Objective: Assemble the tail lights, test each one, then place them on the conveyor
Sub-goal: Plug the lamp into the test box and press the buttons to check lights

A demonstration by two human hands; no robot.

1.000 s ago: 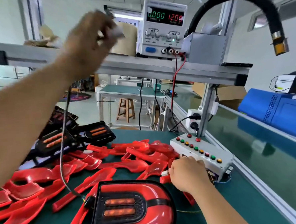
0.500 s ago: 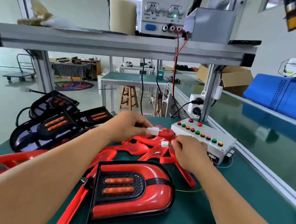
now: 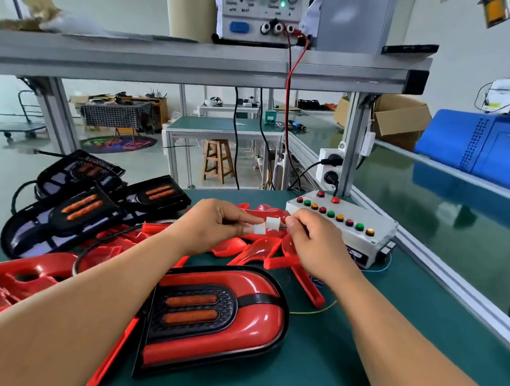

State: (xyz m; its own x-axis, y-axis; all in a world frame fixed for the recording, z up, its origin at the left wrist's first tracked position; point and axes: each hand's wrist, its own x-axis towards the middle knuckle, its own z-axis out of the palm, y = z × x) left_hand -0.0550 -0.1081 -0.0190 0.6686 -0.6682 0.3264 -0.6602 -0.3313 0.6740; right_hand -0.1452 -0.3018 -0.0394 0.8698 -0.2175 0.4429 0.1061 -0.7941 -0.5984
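Tail light point(image 3: 210, 318) is right in front of me, near centre of the green bench point(image 3: 356, 363), lying flat with its red lens up and two orange strips showing in the black inset.

Just beyond it, both my hands are up over the parts pile. My left hand point(image 3: 213, 226) pinches a small white plug point(image 3: 259, 229) between thumb and fingertip, the other fingers curled in. My right hand point(image 3: 313, 241) has its fingers curled round a second white plug point(image 3: 272, 223). The two plugs touch end to end; whether they are seated in each other I cannot tell.

Under the hands lie loose red lens covers point(image 3: 250, 249), overlapping, and more of them run off to the near left. Far left, black housings point(image 3: 76, 211) with orange strips are stacked one over another.

Just right of my right hand sits the grey test box point(image 3: 376, 239), with a row of red, green and yellow buttons on top. Past the rail on the right runs the green conveyor point(image 3: 425, 218), with a blue roll point(image 3: 483, 147) on its far side.

Overhead, the shelf point(image 3: 196, 61) carries the power supply point(image 3: 259, 11), green lamp lit, and a red lead point(image 3: 287, 105) drops from it behind the bench.
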